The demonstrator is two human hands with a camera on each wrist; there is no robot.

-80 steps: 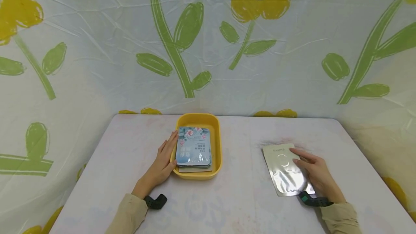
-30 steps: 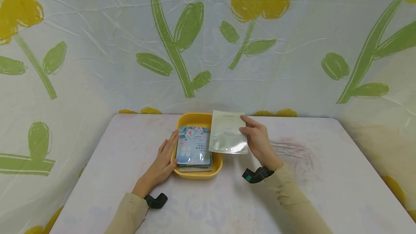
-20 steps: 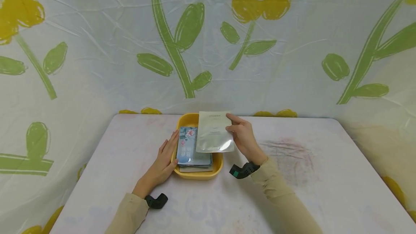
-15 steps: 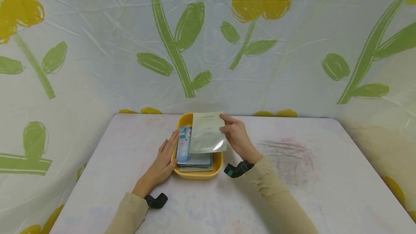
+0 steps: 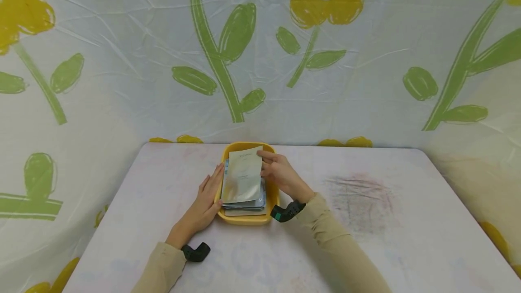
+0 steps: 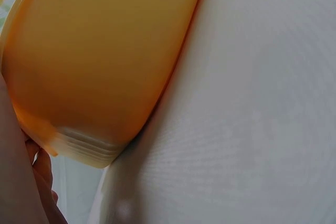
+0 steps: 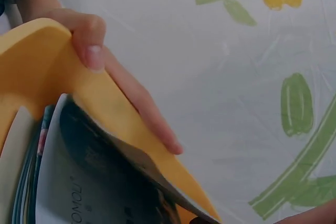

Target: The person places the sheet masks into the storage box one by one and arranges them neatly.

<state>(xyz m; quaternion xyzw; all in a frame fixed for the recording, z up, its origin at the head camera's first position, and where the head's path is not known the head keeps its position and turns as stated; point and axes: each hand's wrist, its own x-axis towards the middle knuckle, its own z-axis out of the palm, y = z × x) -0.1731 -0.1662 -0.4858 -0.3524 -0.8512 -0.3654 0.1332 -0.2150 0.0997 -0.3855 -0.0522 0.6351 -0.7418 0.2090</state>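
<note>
My right hand (image 5: 282,173) pinches the right edge of a silvery sheet mask packet (image 5: 242,177), which lies slanted over the pile inside a yellow plastic tray (image 5: 272,200). Beneath it, blue flowered mask packets (image 5: 257,204) show at the lower edge. My left hand (image 5: 203,198) rests along the tray's left side, fingers straight. In the right wrist view the left thumb (image 7: 93,51) lies over the rim, one finger runs along the outer wall, and the silvery packet (image 7: 144,163) leans above the stacked ones. The left wrist view is mostly filled by the tray's outer wall (image 6: 105,51).
The white table (image 5: 366,248) carries dark scuff marks to the right of the tray. A flower-printed cloth (image 5: 358,85) hangs close behind the table's far edge, with more of it at both sides.
My right hand has lifted the silvery packet off the table's right side, carried it left and lowered it onto the pile in the tray. The left hand has stayed put.
</note>
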